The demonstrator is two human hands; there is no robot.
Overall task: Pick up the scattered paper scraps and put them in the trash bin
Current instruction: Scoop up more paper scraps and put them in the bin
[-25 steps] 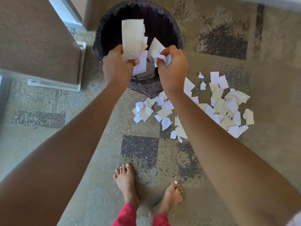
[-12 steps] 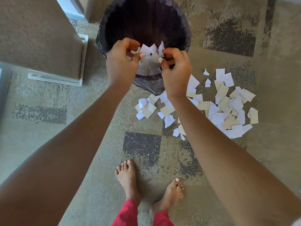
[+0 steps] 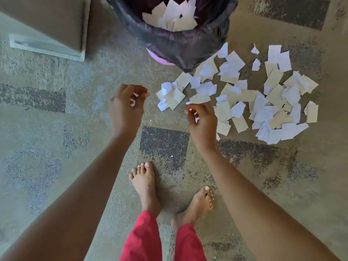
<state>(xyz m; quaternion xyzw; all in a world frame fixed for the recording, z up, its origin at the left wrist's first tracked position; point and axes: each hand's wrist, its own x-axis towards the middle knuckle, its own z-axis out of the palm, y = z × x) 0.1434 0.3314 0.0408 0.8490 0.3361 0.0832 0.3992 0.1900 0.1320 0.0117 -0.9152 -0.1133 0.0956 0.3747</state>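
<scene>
- Trash bin [image 3: 188,46] at far centre, dark liner; a heap of paper pieces [image 3: 170,16] already lies inside it
- Paper scraps [image 3: 254,98] spread over the carpet [image 3: 56,129], reaching from the near right side of the bin out to the right; many overlap, white and cream mixed
- A small cluster of scraps [image 3: 170,97] sits at the left end of the spread, between the two hands
- Left hand [image 3: 127,106] hovers above the carpet just left of that cluster, fingers loosely curled, nothing held
- Right hand [image 3: 202,121] hovers at the near left edge of the spread, fingers curled; cannot tell if a scrap is pinched at the fingertips
- Bare feet [image 3: 145,183] planted near, well apart from the paper
- Progress, judged: part of the job done, going by the bin's contents; most of the pile looks left on the floor
- Several more handfuls likely needed, the left cluster being closest to hand
</scene>
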